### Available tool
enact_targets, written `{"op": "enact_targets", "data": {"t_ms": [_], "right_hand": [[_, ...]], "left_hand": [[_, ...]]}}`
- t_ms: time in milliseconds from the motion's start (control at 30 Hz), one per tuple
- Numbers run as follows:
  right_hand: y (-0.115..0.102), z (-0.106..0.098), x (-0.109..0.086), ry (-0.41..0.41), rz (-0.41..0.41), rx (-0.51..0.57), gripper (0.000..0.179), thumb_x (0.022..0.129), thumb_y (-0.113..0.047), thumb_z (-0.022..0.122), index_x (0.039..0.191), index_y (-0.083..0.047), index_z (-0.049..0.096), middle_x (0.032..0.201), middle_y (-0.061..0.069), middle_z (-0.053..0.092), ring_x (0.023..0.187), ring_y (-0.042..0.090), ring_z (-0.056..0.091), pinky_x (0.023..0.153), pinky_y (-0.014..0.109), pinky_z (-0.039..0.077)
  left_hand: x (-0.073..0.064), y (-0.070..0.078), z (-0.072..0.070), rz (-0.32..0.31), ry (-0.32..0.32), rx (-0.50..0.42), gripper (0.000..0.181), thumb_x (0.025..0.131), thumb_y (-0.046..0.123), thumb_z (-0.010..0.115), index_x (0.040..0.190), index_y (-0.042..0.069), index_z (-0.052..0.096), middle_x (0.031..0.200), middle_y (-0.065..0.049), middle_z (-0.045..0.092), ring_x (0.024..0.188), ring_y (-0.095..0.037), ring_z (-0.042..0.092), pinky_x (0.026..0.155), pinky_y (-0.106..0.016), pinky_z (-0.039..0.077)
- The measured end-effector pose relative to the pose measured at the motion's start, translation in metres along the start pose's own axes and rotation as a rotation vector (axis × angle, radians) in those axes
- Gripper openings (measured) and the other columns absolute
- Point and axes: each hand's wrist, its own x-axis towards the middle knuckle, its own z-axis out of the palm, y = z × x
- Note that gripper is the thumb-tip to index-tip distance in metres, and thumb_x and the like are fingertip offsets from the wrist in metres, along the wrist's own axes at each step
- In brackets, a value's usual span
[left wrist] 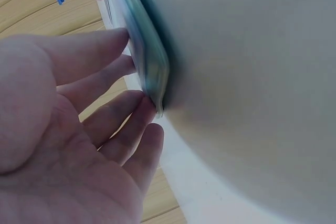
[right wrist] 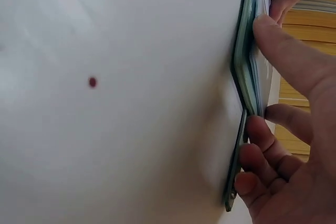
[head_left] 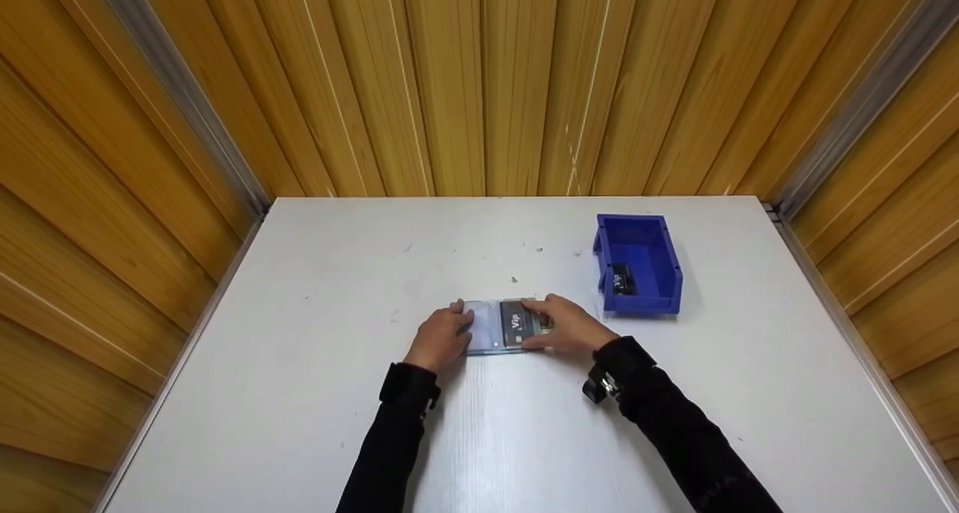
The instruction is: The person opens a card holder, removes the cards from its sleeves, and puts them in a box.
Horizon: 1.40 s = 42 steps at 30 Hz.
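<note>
A card holder [head_left: 483, 326] with clear plastic sleeves lies open and flat on the white table. Over its right part is a black card [head_left: 515, 323] printed "Vip". My right hand [head_left: 567, 326] pinches this card, thumb at the near edge and index finger at the far edge; the other fingers curl beside the holder's right end, as the right wrist view shows. My left hand [head_left: 442, 338] grips the holder's left end. In the left wrist view its thumb [left wrist: 107, 43] lies on the top face, with fingertips along the edge.
A blue bin [head_left: 652, 303] stands at the back right of the table, with another black "Vip" card [head_left: 623, 279] inside. Wood-patterned panels [head_left: 517, 86] enclose the back and sides of the table [head_left: 337, 423].
</note>
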Motion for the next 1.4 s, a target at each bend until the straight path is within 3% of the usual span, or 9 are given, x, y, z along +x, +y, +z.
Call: {"op": "enact_targets", "data": {"t_ms": [233, 433, 567, 800, 933, 1100, 1167, 1300, 1400], "right_hand": [[0.007, -0.003, 0.003, -0.019, -0.011, 0.008, 0.090, 0.076, -0.026, 0.093, 0.153, -0.009, 0.051, 0.098, 0.008, 0.055, 0.089, 0.019, 0.047, 0.081, 0.033, 0.043], [0.010, -0.002, 0.005, -0.001, -0.056, 0.034, 0.090, 0.074, -0.024, 0.095, 0.151, -0.005, 0.052, 0.093, 0.008, 0.056, 0.083, 0.017, 0.047, 0.076, 0.030, 0.041], [0.011, -0.001, 0.006, 0.010, -0.061, 0.058, 0.091, 0.073, -0.023, 0.095, 0.151, -0.006, 0.052, 0.093, 0.007, 0.057, 0.083, 0.016, 0.047, 0.075, 0.029, 0.041], [0.012, -0.001, 0.006, 0.018, -0.068, 0.078, 0.090, 0.073, -0.023, 0.095, 0.151, -0.007, 0.053, 0.093, 0.007, 0.056, 0.084, 0.017, 0.048, 0.075, 0.029, 0.041], [0.012, -0.001, 0.006, 0.019, -0.060, 0.083, 0.089, 0.073, -0.023, 0.095, 0.151, -0.008, 0.053, 0.093, 0.006, 0.056, 0.084, 0.017, 0.048, 0.075, 0.030, 0.041], [0.013, 0.000, 0.005, 0.024, -0.070, 0.096, 0.089, 0.072, -0.022, 0.095, 0.150, -0.008, 0.054, 0.093, 0.008, 0.057, 0.084, 0.017, 0.049, 0.076, 0.030, 0.042], [0.013, 0.000, 0.005, 0.022, -0.060, 0.106, 0.090, 0.072, -0.022, 0.096, 0.150, -0.008, 0.054, 0.093, 0.008, 0.057, 0.084, 0.018, 0.049, 0.076, 0.031, 0.042], [0.013, 0.000, 0.004, 0.020, -0.038, 0.129, 0.090, 0.071, -0.021, 0.096, 0.150, -0.009, 0.055, 0.094, 0.008, 0.057, 0.086, 0.019, 0.050, 0.076, 0.031, 0.042], [0.014, 0.001, 0.004, 0.022, -0.046, 0.139, 0.089, 0.070, -0.019, 0.097, 0.149, -0.008, 0.056, 0.093, 0.009, 0.057, 0.085, 0.019, 0.050, 0.076, 0.030, 0.041]], "left_hand": [[0.000, 0.002, 0.000, 0.001, 0.019, 0.025, 0.039, 0.097, 0.005, 0.068, 0.136, 0.002, 0.066, 0.153, -0.020, 0.053, 0.143, -0.038, 0.050, 0.118, -0.050, 0.039], [0.007, 0.014, 0.014, 0.086, 0.232, 0.066, 0.017, 0.090, 0.006, 0.074, 0.106, 0.006, 0.081, 0.114, -0.016, 0.074, 0.109, -0.037, 0.067, 0.095, -0.050, 0.052], [0.013, 0.024, 0.027, 0.088, 0.280, 0.006, 0.010, 0.088, 0.011, 0.073, 0.094, 0.007, 0.080, 0.092, -0.010, 0.071, 0.095, -0.033, 0.063, 0.082, -0.047, 0.047], [0.023, 0.031, 0.030, -0.032, 0.256, -0.184, 0.018, 0.090, 0.011, 0.067, 0.096, 0.001, 0.080, 0.090, -0.012, 0.074, 0.091, -0.031, 0.067, 0.087, -0.048, 0.051], [0.026, 0.033, 0.028, -0.102, 0.196, -0.324, 0.025, 0.092, 0.011, 0.062, 0.106, -0.002, 0.078, 0.099, -0.016, 0.077, 0.094, -0.030, 0.070, 0.087, -0.044, 0.055], [0.025, 0.039, 0.027, -0.239, 0.143, -0.472, 0.030, 0.095, 0.016, 0.060, 0.113, -0.004, 0.074, 0.111, -0.019, 0.074, 0.099, -0.029, 0.068, 0.089, -0.042, 0.055], [0.024, 0.041, 0.025, -0.280, 0.132, -0.482, 0.031, 0.094, 0.019, 0.060, 0.110, -0.004, 0.073, 0.111, -0.018, 0.074, 0.097, -0.027, 0.066, 0.087, -0.040, 0.054], [0.022, 0.044, 0.024, -0.306, 0.120, -0.402, 0.031, 0.092, 0.025, 0.059, 0.102, -0.002, 0.072, 0.107, -0.018, 0.074, 0.091, -0.026, 0.063, 0.081, -0.038, 0.052], [0.023, 0.046, 0.025, -0.318, 0.130, -0.403, 0.034, 0.093, 0.025, 0.057, 0.105, -0.003, 0.073, 0.112, -0.019, 0.074, 0.095, -0.028, 0.065, 0.086, -0.041, 0.053]]}}
